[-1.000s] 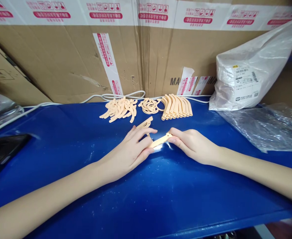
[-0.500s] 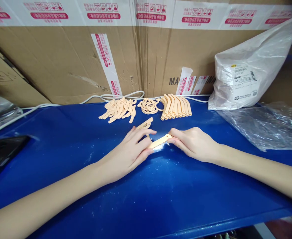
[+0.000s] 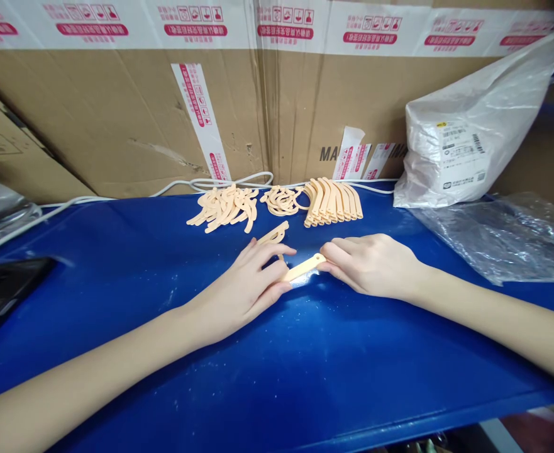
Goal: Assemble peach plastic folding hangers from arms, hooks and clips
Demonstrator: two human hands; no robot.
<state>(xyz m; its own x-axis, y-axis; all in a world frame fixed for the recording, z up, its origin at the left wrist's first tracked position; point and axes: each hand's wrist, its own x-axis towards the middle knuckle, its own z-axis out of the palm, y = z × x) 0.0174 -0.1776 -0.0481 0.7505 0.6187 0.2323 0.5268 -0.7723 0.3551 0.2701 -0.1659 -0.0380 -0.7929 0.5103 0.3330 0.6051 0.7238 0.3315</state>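
Observation:
My left hand [image 3: 243,286] is closed around a cream plastic strip [image 3: 302,268] with a round hole near its right end. Above its fingers another cream piece with a looped shape [image 3: 279,231] sticks out; whether it is joined to the strip is hidden. At the strip's holed end, the thumb and fingers of my right hand [image 3: 371,264] pinch. Beyond the hands lie a loose pile of curved cream strips [image 3: 227,206], a small heap of thin cream rings [image 3: 281,200] and a neat row of curved cream hollow pieces [image 3: 333,201].
A cardboard box wall [image 3: 139,113] stands behind the blue table [image 3: 267,377], with a white cable [image 3: 163,187] along its foot. On the right are a white plastic bag [image 3: 427,151] and a clear plastic sheet [image 3: 503,239]. A black phone [image 3: 7,296] lies at left.
My right hand has rolled slightly, its knuckles and wrist shifting up and right while its fingertips stay at the strip's end. My left hand has barely moved.

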